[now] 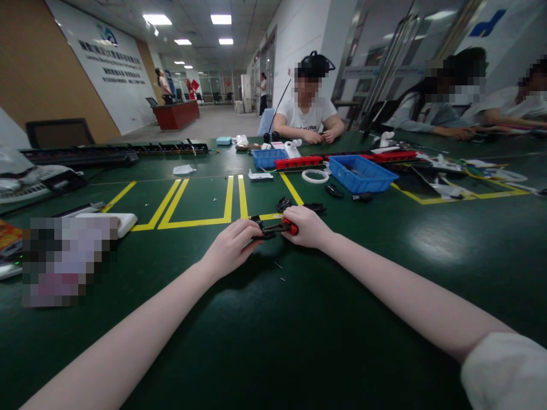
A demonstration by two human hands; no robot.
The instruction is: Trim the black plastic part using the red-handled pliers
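The green worktop carries everything, with yellow tape lines just beyond the fingers. Across it, well beyond the fingers, a person in a white shirt sits with both hands together, and more people sit farther to the right.

A blue bin stands beyond the right fingers and to their right. A smaller blue bin is farther back, and a long red part lies beside it. A white ring lies flat between the red part and the big bin. Far left of the left fingers, a white flat device rests on the worktop.

The left hand and the right hand meet near the middle of the worktop. Between them lies a black assembly, low on the worktop. The left fingers are closed on its left end. The right fingers are wrapped around a small red piece at its right end.

Just beyond the right fingers lie small black parts. Just nearer than the fingers, two tiny screws lie loose on the worktop; what kind exactly, I cannot tell.
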